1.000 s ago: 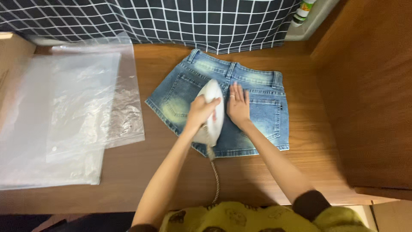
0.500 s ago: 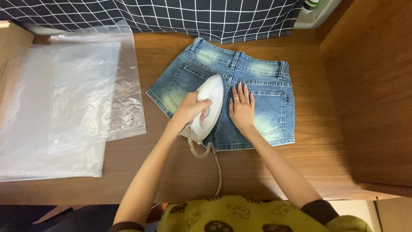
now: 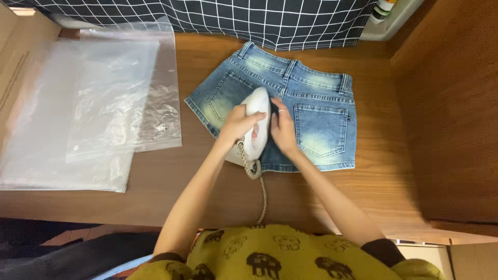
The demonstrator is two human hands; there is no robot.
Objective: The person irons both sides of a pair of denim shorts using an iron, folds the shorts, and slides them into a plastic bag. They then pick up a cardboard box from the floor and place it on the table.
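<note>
with the left hand (image 3: 239, 124) clamped on the iron (image 3: 256, 124) and the right hand (image 3: 282, 129) pressing flat on the shorts (image 3: 311, 103), glide evenly, keeping fingers clear of the plate.

The denim shorts (image 3: 316, 111) are blue with pale, yellowish faded patches, and the iron (image 3: 257, 122) on them is white with a beige braided cord (image 3: 262, 194). The tabletop (image 3: 373, 176) is warm brown wood grain; the plastic bags (image 3: 98, 103) are clear and glossy. Behind hangs a dark navy cloth (image 3: 233, 18) with a white grid, and the sweater (image 3: 280, 254) is yellow-green with dark brown figures.
</note>
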